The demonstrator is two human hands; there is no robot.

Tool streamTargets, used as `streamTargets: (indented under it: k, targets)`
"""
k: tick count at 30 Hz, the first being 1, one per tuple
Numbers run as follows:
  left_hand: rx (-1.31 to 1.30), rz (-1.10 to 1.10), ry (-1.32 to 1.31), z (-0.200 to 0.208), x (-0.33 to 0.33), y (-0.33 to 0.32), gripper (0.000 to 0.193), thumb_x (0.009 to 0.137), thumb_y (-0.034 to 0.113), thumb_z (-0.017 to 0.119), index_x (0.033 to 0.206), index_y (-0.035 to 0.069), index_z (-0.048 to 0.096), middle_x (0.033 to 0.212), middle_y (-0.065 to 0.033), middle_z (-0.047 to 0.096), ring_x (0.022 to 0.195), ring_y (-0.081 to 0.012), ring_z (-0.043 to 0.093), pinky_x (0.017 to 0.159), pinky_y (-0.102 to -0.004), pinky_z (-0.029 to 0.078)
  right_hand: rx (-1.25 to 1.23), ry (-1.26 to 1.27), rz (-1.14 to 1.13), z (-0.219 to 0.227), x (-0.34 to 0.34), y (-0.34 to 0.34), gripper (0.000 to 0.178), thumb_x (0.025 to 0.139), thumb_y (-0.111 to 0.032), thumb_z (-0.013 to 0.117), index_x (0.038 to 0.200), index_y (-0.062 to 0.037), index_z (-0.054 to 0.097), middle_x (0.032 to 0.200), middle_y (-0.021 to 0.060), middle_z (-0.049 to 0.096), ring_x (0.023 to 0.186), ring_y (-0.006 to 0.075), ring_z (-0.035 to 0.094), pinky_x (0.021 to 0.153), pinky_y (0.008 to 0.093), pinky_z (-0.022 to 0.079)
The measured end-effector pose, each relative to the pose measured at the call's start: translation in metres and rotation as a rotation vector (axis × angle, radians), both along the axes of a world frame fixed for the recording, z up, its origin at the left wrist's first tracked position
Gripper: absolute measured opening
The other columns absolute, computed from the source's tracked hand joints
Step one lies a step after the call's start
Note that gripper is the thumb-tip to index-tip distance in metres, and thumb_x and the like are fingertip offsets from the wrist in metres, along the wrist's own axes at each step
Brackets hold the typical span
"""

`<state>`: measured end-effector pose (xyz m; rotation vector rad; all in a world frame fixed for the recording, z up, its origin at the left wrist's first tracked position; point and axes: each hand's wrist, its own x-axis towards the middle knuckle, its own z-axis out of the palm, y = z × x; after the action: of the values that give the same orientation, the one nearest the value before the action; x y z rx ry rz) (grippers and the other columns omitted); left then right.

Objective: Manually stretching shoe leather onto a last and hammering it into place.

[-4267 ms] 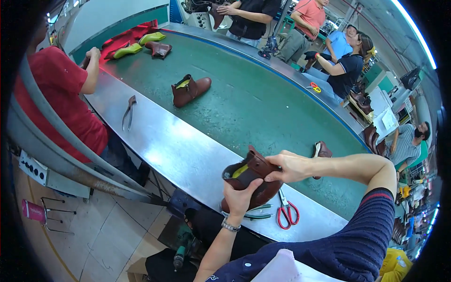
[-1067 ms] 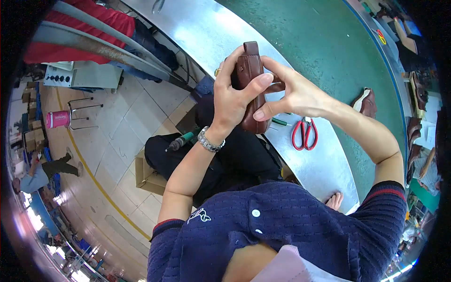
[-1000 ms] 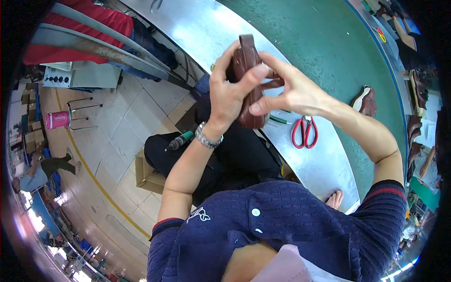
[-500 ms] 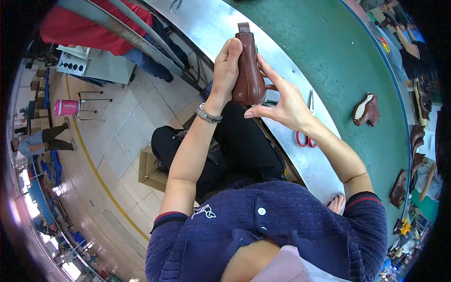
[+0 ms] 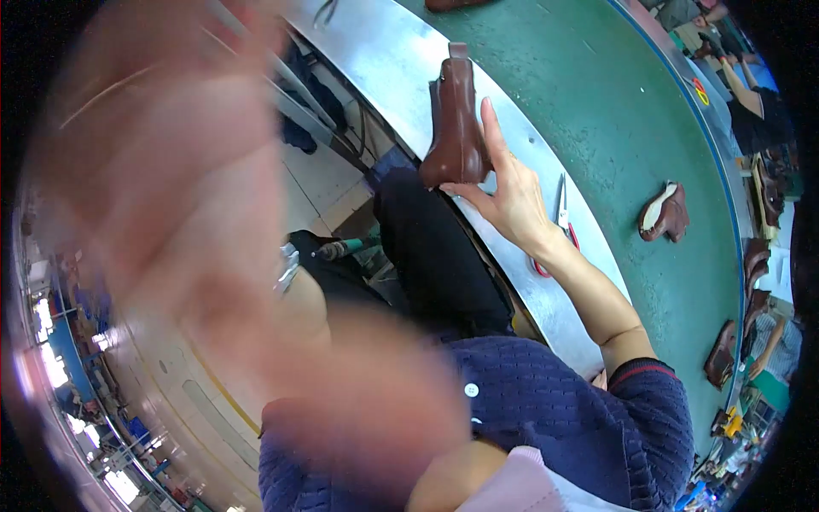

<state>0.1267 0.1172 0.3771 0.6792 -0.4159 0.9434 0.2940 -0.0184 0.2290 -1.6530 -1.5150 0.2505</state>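
Note:
A brown leather ankle boot upper [image 5: 456,124] with a pull tab at its top is held over the metal ledge by my right hand [image 5: 516,196]. That hand's thumb lies along the boot's lower edge, and its index finger stretches up beside it. My left hand [image 5: 222,230] is very close to the camera, large and smeared, covering much of the left side. Whether its fingers hold anything cannot be made out. Beside my right wrist, scissors [image 5: 563,209] with red handles lie on the ledge, partly hidden by my forearm.
The metal ledge [image 5: 367,38] runs along a green conveyor surface [image 5: 572,94]. A brown shoe upper with a pale lining [image 5: 664,212] lies on the green. Another brown shoe [image 5: 722,354] is near the blue edge. A tool with a green handle [image 5: 341,248] shows by my legs. People work on the far side.
My left hand has let go of the boot upper and swung up close to the camera. The boot upper has turned slightly in my right hand.

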Motion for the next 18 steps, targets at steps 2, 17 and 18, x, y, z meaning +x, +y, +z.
streamTargets:
  k: [2, 17, 18]
  targets:
    - [0.109, 0.152, 0.139, 0.043, -0.168, 0.187, 0.069, 0.088, 0.026, 0.062, 0.147, 0.008, 0.031, 0.139, -0.0117, 0.049, 0.130, -0.0318, 0.042, 0.110, -0.0564, 0.026, 0.077, -0.005, 0.081, 0.016, -0.025, 0.013, 0.107, 0.071, -0.019, 0.083, 0.152, -0.0098, 0.013, 0.114, 0.0222, 0.064, 0.094, 0.0362, 0.067, 0.078, 0.0393, 0.053]
    - [0.536, 0.643, 0.716, 0.007, -0.066, 0.023, 0.073, 0.086, 0.036, 0.067, 0.144, 0.004, 0.037, 0.133, -0.0140, 0.053, 0.121, -0.0291, 0.049, 0.104, -0.0431, 0.035, -0.045, -0.022, 0.041, 0.021, -0.016, 0.006, 0.096, 0.072, -0.025, 0.081, 0.147, -0.0008, 0.025, 0.124, 0.0254, 0.056, 0.107, 0.0382, 0.060, 0.088, 0.0399, 0.050]
    - [0.546, 0.668, 0.769, -0.004, -0.048, 0.007, 0.073, 0.086, 0.037, 0.068, 0.143, 0.004, 0.037, 0.133, -0.0142, 0.054, 0.121, -0.0289, 0.049, 0.103, -0.0422, 0.035, -0.058, -0.016, 0.041, 0.023, -0.021, -0.004, 0.096, 0.072, -0.025, 0.081, 0.147, -0.0008, 0.025, 0.124, 0.0254, 0.056, 0.107, 0.0382, 0.060, 0.088, 0.0399, 0.050]
